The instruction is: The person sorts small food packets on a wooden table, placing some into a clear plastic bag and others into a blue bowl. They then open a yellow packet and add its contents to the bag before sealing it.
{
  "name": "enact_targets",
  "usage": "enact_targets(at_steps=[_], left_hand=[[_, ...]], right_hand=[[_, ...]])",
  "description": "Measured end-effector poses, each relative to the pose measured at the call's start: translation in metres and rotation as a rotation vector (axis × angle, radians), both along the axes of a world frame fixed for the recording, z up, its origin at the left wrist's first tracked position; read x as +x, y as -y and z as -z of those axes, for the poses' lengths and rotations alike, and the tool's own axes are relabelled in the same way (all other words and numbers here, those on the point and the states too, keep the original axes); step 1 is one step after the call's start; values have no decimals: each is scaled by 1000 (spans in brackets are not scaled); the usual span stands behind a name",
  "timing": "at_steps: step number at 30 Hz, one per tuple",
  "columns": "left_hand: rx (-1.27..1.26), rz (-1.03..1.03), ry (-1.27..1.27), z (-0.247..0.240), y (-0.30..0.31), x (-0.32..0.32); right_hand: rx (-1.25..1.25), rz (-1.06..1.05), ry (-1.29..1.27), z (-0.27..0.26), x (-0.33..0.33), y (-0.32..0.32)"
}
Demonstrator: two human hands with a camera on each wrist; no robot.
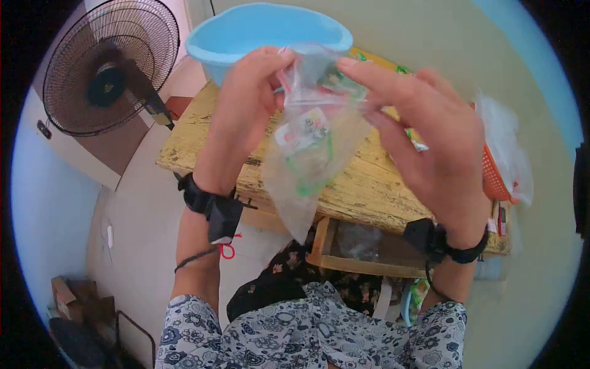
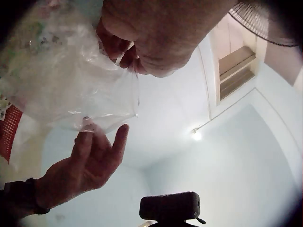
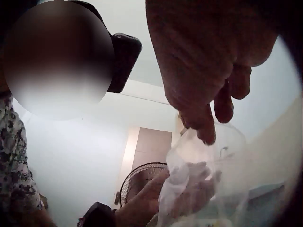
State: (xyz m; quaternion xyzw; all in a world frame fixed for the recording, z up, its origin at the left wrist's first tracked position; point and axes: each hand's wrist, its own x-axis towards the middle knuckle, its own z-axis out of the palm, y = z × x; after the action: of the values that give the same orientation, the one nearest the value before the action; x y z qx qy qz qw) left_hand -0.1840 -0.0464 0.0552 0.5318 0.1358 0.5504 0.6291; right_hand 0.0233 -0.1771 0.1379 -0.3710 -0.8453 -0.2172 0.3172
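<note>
A clear zip bag [image 1: 310, 150] with a small printed white packet [image 1: 302, 130] and green marks hangs above the yellow table, one corner pointing down. My left hand [image 1: 246, 101] pinches its upper left edge between thumb and fingers. At the upper right edge is my right hand [image 1: 433, 129], blurred, its thumb and forefinger at the plastic. In the left wrist view the bag [image 2: 71, 80] spreads between the left hand [image 2: 151, 33] and the right hand [image 2: 87, 163]. The right wrist view has the right hand [image 3: 213, 71] over the bag [image 3: 189, 184], fingertips touching it.
A blue basin [image 1: 270, 31] stands at the back of the worn yellow table [image 1: 203, 123]. A fan [image 1: 110, 67] is at the left. An orange basket [image 1: 495, 175] with plastic bags stands at the right. Below the table edge, an open drawer [image 1: 350, 264] holds clear plastic.
</note>
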Motion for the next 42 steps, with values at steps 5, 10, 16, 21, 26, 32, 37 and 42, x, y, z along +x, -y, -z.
enact_targets(at_steps=[5,10,16,21,26,32,37,42], left_hand=[[123,130,119,-34,-15,-14],[272,41,155,-59,-15,-1],[164,136,-228,-31,35,44],[186,-66,-305,32,45,56],[666,-194,-691,68,77,49],[832,-300,-986,90,88,43],[790,-318,-1138,73,101,51],[728,-499,-1104,92,107,63]], right_hand=[[-59,-54,-355,-14,-14,3],[77,14,-346,-10,-3,-3],[-193,483,-413,49,55,49],[-380,762,-436,140,110,96],[-392,797,-660,163,115,115],[-284,717,-735,183,121,122],[-101,811,-1036,170,130,145],[-5,933,-823,184,162,161]])
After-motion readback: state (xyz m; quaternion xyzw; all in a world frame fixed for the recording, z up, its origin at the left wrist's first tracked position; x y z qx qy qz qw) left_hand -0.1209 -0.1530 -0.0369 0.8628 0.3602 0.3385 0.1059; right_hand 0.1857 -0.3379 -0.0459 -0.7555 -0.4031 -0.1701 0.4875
